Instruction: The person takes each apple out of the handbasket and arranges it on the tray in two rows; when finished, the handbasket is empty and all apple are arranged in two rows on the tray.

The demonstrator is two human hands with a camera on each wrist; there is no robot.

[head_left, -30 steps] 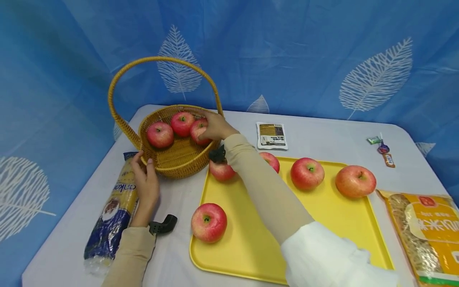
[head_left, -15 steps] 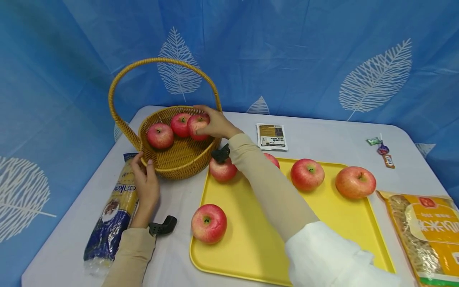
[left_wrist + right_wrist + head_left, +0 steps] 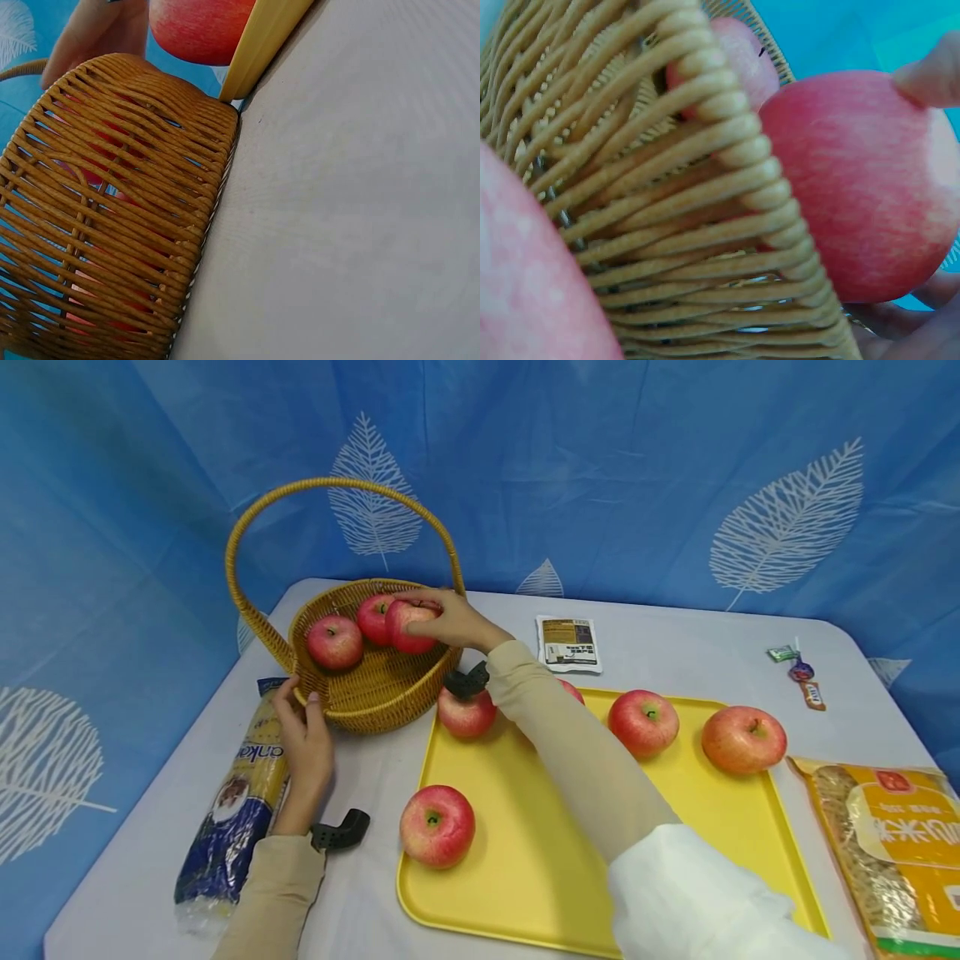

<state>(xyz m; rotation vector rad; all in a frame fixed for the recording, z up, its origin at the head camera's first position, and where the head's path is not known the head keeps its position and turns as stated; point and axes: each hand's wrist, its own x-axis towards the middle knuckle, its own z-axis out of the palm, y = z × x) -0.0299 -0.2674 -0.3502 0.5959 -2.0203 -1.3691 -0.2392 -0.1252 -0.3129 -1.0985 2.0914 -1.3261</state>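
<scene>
While the right hand is gripping an apple, thumb and fingers spread round it; I'm seeing it at the wicker basket's right side; left hand is touching the basket's front-left, closure I cannot tell

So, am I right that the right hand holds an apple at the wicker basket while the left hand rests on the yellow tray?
Not quite: the left hand is at the rim of the wicker basket, not on the yellow tray, as the head view shows. The right hand does hold an apple at the basket.
</scene>
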